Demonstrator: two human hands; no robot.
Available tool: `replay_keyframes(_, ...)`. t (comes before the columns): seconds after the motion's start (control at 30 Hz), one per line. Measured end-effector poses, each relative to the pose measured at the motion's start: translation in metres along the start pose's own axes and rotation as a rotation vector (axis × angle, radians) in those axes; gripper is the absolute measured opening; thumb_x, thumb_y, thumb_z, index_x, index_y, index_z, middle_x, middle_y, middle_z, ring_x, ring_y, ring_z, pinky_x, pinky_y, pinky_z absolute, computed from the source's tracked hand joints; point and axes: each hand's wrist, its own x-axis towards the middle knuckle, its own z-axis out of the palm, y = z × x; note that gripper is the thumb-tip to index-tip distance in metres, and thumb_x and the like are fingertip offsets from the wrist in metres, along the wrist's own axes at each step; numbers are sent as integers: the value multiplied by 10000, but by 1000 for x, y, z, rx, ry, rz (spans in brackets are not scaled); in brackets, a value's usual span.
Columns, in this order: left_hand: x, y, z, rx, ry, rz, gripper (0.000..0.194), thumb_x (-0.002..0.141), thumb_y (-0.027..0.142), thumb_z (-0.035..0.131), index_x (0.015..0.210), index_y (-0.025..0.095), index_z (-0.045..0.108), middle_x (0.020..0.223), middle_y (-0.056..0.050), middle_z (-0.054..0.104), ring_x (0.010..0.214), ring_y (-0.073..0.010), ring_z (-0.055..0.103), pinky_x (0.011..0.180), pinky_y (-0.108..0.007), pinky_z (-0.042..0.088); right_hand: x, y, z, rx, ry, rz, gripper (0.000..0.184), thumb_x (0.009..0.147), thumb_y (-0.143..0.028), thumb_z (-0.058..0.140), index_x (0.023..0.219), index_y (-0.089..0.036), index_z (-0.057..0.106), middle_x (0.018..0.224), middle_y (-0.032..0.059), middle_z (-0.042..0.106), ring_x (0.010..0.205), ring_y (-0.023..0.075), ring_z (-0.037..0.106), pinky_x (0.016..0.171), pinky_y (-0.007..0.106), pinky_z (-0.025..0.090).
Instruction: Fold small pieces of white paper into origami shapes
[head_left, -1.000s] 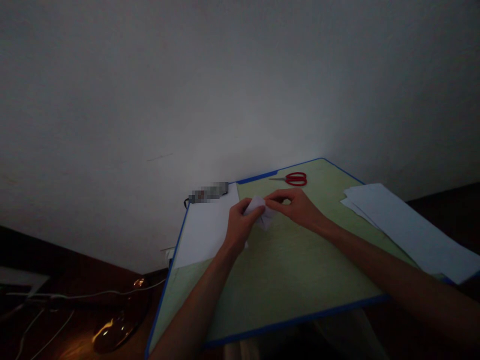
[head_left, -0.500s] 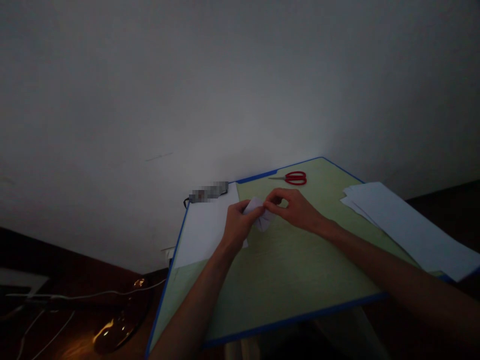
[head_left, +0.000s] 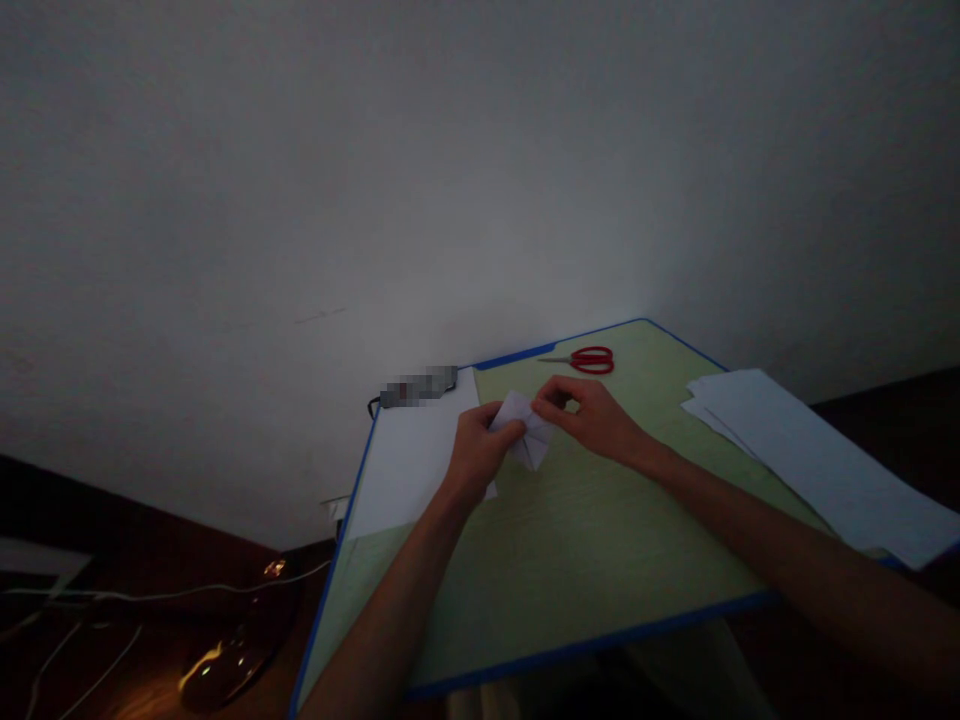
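Observation:
A small folded piece of white paper (head_left: 531,447) with visible creases is held above the table. My left hand (head_left: 478,445) grips its left side, thumb on top and fingers underneath. At its upper right edge, my right hand (head_left: 589,415) pinches the paper between thumb and forefinger. Beyond my right hand lies a pair of scissors (head_left: 592,360) with red handles, blades pointing left. Beneath and to the left of my left hand, a white sheet (head_left: 397,465) lies flat on the table.
The pale green table (head_left: 600,560) has a blue edge and stands against a grey wall (head_left: 480,180). White sheets (head_left: 817,450) are stacked along its right side. A blurred-out dark object (head_left: 420,386) lies at the back left. White cables (head_left: 195,592) trail at lower left.
My left thumb has slid slightly down and left, so more of the folded paper shows. Both hands keep hold of it. The view has shifted slightly.

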Motion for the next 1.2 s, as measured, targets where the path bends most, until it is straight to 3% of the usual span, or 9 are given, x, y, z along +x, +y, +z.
replay_keyframes(0.2,2,-4,-1,-103,-66,0,219,733,257,660,856,123,782,742,-40,705,679,-163,602,677,-284,455,1,0,-3,-5,29,4,181,865,-342,649,769,-189,662,717,26,692,654,153,589,607,280,452)
replay_keyframes(0.3,1,-4,0,-102,-67,-9,272,742,338,744,901,120,779,812,-60,727,717,-170,618,701,-293,471,1,0,-3,8,39,3,167,860,-331,654,772,-190,664,727,28,697,657,155,596,608,281,458)
replay_keyframes(0.43,1,-3,2,-14,21,34,372,691,415,840,910,124,765,827,-67,731,727,-182,629,675,-291,479,1,-2,-3,6,38,-5,162,860,-322,655,764,-192,662,714,24,693,657,153,598,609,278,463)
replay_keyframes(0.57,2,-3,1,-63,86,84,365,701,423,846,915,138,768,872,-74,748,750,-177,649,697,-284,491,1,-2,-4,23,17,3,170,860,-312,641,746,-186,649,712,21,688,649,147,595,607,277,460)
replay_keyframes(0.77,-2,-2,3,-86,36,36,294,698,401,845,814,139,779,775,-61,743,682,-162,642,663,-282,483,2,1,-3,131,9,23,142,840,-329,690,895,-199,699,831,35,731,759,173,661,694,308,515)
replay_keyframes(1.2,-3,-1,1,-75,-64,19,281,672,373,877,821,147,802,800,-71,769,691,-170,661,669,-284,503,4,0,-8,276,-83,115,224,804,-423,759,821,-200,760,823,38,749,759,180,685,703,315,547)
